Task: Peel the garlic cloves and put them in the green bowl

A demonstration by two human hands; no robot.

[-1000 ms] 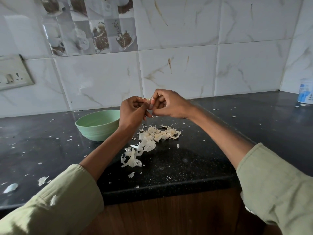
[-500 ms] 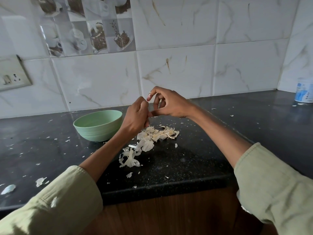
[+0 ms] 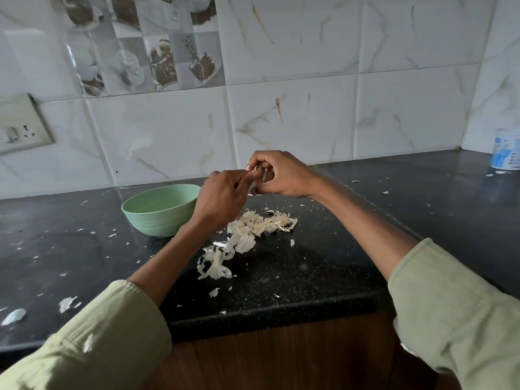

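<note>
My left hand [image 3: 222, 194] and my right hand [image 3: 281, 174] meet above the black counter, fingers curled together round a small garlic clove [image 3: 248, 168], of which only a pale tip shows between the fingertips. The green bowl [image 3: 157, 209] stands on the counter just left of my left hand; its inside is mostly hidden from this angle. A heap of papery garlic skins [image 3: 253, 226] lies under and in front of my hands, with a stalk piece [image 3: 215, 266] nearer the counter edge.
Small skin flakes are scattered over the black counter [image 3: 309, 277], more at the front left [image 3: 67, 302]. A white and blue container [image 3: 506, 149] stands at the far right by the tiled wall. A wall socket [image 3: 19, 128] sits at the left.
Both hands stay together on the clove; the right hand's fingers shifted slightly and the left hand's fingers moved up to the right fingertips. The view drifted a little.
</note>
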